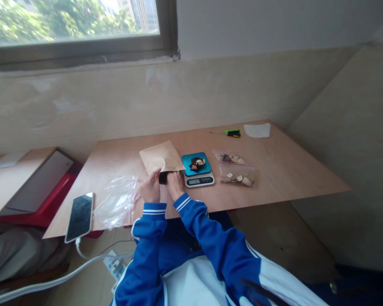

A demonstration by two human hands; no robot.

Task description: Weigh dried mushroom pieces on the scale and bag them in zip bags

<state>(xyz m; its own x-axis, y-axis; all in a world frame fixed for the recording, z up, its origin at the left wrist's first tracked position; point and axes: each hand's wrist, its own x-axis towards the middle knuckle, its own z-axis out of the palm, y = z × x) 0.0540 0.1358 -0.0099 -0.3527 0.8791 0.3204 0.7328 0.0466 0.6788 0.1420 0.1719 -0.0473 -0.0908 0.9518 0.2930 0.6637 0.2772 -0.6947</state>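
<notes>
My left hand (151, 187) grips the near edge of a brown paper bag (162, 157), its fingers closed on the paper. The bag's dark mouth faces me. My right hand (175, 183) reaches into that mouth, and its fingers are hidden inside. To the right of the bag stands a small kitchen scale (199, 180) with a blue platform. Dark and pale dried pieces (198, 163) lie in a little heap on the platform. Two clear zip bags with similar pieces, a far one (232, 158) and a near one (238, 180), lie right of the scale.
Flat clear zip bags (118, 204) lie left of my hands. A phone (79, 216) with a white cable sits at the table's left edge. Farther back are screwdrivers (232, 133) and a piece of white paper (257, 130). A power strip (115, 265) is below the table.
</notes>
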